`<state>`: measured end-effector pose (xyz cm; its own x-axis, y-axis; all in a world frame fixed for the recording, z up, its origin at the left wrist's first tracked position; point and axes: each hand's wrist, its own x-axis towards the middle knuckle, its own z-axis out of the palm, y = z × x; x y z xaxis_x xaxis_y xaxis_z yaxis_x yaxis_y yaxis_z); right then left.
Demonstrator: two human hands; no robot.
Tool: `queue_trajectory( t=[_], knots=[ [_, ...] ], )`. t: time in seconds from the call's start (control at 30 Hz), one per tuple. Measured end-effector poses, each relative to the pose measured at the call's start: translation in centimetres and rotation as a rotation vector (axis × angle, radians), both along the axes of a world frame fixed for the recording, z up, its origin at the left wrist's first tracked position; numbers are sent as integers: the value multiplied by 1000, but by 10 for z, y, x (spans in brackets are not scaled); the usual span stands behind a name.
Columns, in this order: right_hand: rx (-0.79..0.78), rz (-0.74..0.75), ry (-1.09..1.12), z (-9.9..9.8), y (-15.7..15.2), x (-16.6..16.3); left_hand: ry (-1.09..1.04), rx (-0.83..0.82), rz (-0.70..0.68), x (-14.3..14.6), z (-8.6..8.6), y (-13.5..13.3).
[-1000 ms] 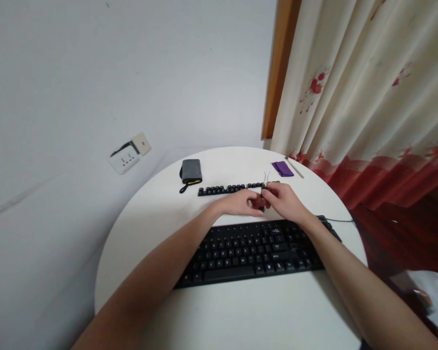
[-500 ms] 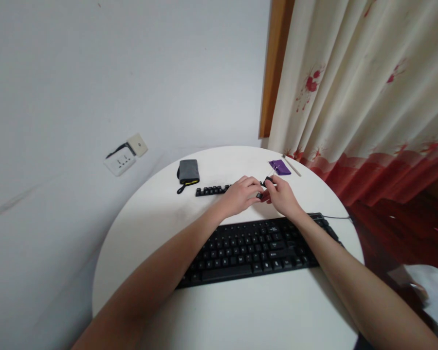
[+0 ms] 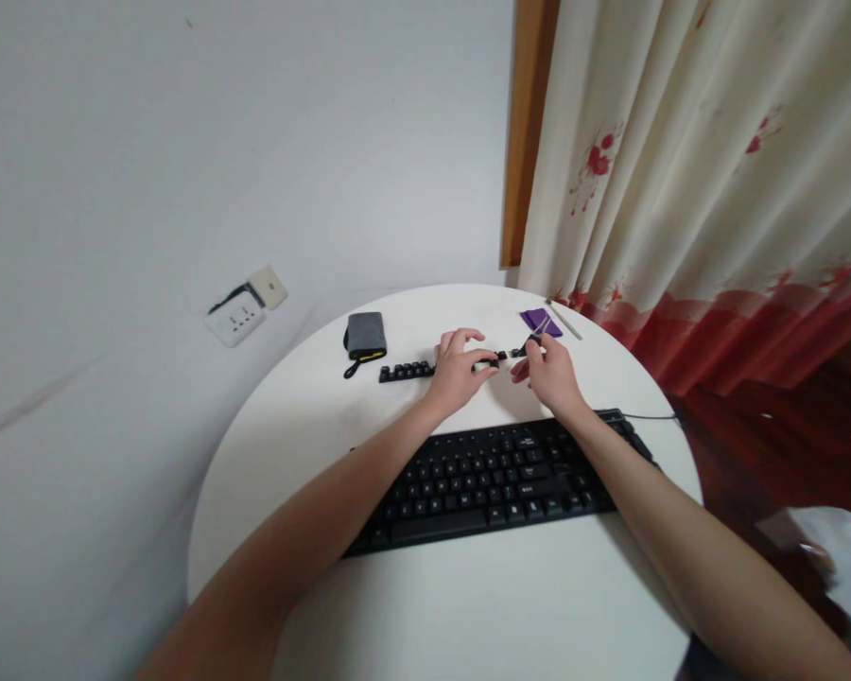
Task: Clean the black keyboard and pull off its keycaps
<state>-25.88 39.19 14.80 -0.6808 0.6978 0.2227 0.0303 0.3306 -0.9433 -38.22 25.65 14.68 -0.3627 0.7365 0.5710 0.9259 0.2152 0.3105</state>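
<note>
My left hand (image 3: 460, 371) is above the row of loose black keycaps (image 3: 406, 371), its thumb and fingers curved around a small black keycap (image 3: 494, 361). Whether that keycap touches the table I cannot tell. In my right hand (image 3: 553, 374) is a keycap puller (image 3: 531, 344) with a dark handle, its thin wires pointing away from me. A few more keycaps show between the two hands. The black keyboard (image 3: 460, 482) lies under my forearms, partly covered by them.
A grey pouch (image 3: 366, 334) with a black loop stands left of the keycap row. Behind my right hand lie a purple cloth packet (image 3: 549, 323) and a slim brush (image 3: 565, 321). The round white table (image 3: 482, 605) borders a wall and a curtain (image 3: 652, 189).
My hands have moved apart. The left one has shifted slightly left and back with the keycap, to the row. The right keeps the puller, now tilted with its wires away from me.
</note>
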Motion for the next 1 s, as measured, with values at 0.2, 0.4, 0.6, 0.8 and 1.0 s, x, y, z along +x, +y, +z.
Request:
queue_trajectory(
  t=[0.2, 0.4, 0.6, 0.8, 1.0],
  knots=[
    [-28, 26, 3, 0, 0, -1, 64, -182, 90, -7, -14, 4],
    [-38, 27, 14, 1, 0, -1, 66, -215, 145, -6, -17, 5],
    [-42, 22, 29, 0, 2, -2, 37, -186, 196, -4, -15, 5],
    [-77, 6, 44, 0, 6, -3, 29, -195, 216, 1, -15, 6],
    [-79, 15, 41, 1, 4, -2, 32, -197, 273, 3, -14, 7]
  ],
)
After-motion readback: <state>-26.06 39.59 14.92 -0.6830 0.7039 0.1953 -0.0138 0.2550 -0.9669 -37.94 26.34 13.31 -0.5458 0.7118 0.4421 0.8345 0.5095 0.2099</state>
